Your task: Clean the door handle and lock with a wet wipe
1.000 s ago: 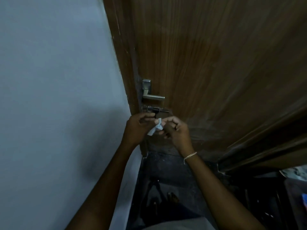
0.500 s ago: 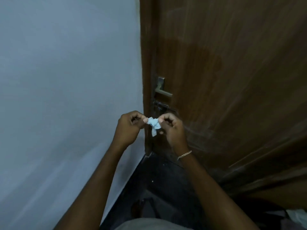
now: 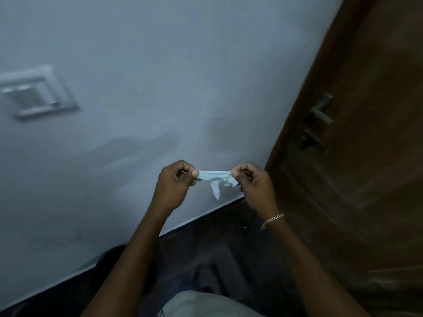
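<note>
Fingers (image 3: 195,173) pinching wet wipe (image 3: 214,175), stretched between

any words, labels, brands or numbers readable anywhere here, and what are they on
No text can be read in this view.
Wall switch plate: blurred, no marking legible.
Wet wipe, pinched between the left hand and the right hand: plain, no print shows.
Door handle and lock: dark and blurred, no brand or number legible.

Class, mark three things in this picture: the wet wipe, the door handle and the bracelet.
wet wipe (image 3: 214,175), head view, on the stretched middle strip.
door handle (image 3: 322,116), head view, on the lever.
bracelet (image 3: 273,218), head view, on the chain links.
</note>
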`<state>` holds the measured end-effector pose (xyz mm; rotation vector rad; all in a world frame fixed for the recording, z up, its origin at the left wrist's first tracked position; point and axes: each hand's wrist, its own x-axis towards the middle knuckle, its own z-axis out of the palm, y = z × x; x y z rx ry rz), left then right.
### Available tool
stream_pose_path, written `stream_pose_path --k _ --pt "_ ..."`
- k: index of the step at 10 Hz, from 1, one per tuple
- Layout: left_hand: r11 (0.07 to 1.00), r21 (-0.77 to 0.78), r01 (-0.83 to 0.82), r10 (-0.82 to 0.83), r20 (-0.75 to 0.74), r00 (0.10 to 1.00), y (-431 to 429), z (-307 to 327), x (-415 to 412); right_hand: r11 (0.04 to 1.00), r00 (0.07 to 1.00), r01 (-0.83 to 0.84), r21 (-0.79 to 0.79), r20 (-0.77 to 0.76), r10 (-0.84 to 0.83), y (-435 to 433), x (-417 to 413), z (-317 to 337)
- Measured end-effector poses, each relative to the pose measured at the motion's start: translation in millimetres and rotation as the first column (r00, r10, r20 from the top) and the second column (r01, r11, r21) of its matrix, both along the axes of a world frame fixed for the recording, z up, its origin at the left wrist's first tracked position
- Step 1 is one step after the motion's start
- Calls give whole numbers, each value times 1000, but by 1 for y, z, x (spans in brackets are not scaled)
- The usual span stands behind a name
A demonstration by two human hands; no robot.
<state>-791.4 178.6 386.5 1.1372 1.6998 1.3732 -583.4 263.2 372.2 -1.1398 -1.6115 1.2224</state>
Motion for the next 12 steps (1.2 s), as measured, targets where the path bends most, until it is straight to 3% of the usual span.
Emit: stream_pose_path --k 2,3,5,6,7,9,10,11,12 --pt "975 -22 -220 221 140 965 -101 -20 -73 940 938 -341 -13 63 341 -48 -83 -4" --pt "949 -67 -308 314 137 939 -149 -31 -111 880 864 -474 10 198 463 -73 -137 -15" --pt "855 -343 -390 378 -104 920 -226 -83 -192 822 788 -568 -41 260 558 -134 -251 -65" --pt "788 -453 -418 345 -237 908 -251 -125 -229 786 722 -593 -174 317 615 -162 -301 -109" --pt "736 -503 -454 383 -243 891 -268 -173 -256 780 706 -544 -308 335 624 -185 -343 -160" --pt "678 -582 -449 482 -110 869 -284 -307 -301 778 658 -453 -435 426 621 -214 -409 -290" --pt "659 -628 -414 470 -86 879 -284 -386 -316 769 592 -423 -479 497 634 -225 -437 -363" --pt "654 -692 -307 484 70 872 -286 -440 -325 706 444 -480 -521 549 708 -234 -450 -420" --pt "633 -740 -229 438 97 894 -301 -456 -325 725 397 -432 -537 608 687 -240 -446 -440"
